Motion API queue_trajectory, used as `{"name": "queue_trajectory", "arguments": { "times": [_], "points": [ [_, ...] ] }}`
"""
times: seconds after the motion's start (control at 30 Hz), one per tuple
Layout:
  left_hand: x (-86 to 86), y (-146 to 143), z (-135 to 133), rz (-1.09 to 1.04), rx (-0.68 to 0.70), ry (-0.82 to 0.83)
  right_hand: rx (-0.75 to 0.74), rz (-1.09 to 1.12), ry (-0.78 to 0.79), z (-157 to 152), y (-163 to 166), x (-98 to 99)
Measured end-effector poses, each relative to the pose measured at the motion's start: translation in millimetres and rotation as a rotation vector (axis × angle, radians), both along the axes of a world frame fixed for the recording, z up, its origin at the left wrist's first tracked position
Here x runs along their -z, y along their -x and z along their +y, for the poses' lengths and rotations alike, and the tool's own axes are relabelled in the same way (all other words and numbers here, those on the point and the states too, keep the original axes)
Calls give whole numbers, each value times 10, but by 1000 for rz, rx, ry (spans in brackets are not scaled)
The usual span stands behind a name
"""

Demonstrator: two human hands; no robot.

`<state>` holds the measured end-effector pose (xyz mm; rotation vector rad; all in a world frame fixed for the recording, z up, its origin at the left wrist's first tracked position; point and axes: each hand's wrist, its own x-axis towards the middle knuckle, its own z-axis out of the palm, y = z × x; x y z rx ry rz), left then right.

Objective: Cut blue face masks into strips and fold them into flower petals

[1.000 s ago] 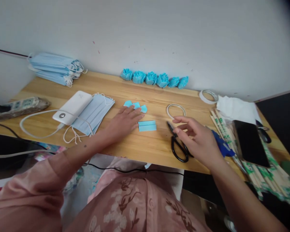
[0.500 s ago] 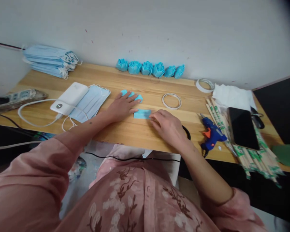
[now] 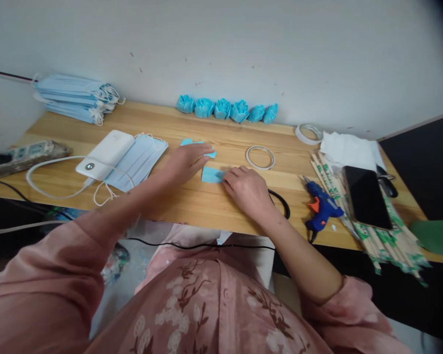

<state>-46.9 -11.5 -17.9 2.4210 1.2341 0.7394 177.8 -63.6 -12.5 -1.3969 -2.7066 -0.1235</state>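
Note:
My left hand (image 3: 186,160) lies flat on the wooden table (image 3: 192,209), fingers spread over a few small folded blue pieces (image 3: 211,154) that it mostly hides. Just right of it, my right hand (image 3: 245,189) pinches the end of a folded blue strip (image 3: 210,174) lying on the wood. The black handle loop of a pair of scissors (image 3: 282,202) shows from under my right wrist.
Several blue fabric flowers (image 3: 227,109) line the wall. A mask stack (image 3: 74,98), a power bank (image 3: 105,155) on loose masks (image 3: 142,160) and a power strip (image 3: 22,157) sit left. Tape rings (image 3: 260,157), a glue gun (image 3: 323,206), a phone (image 3: 365,196) on sticks (image 3: 387,241) lie right.
My right hand left the scissors, moved left to the blue strip and took hold of its end. My left hand stayed on the small blue pieces.

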Motion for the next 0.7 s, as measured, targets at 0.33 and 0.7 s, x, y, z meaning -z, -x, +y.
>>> {"name": "queue_trajectory", "arguments": {
  "times": [0.33, 0.7],
  "points": [
    [-127, -244, -337, -284, 38, 375, 178, 650, 318, 12, -202, -186],
    [-388, -369, -74, -673, -64, 737, 268, 1465, 777, 227, -118, -122]
  ]
}}
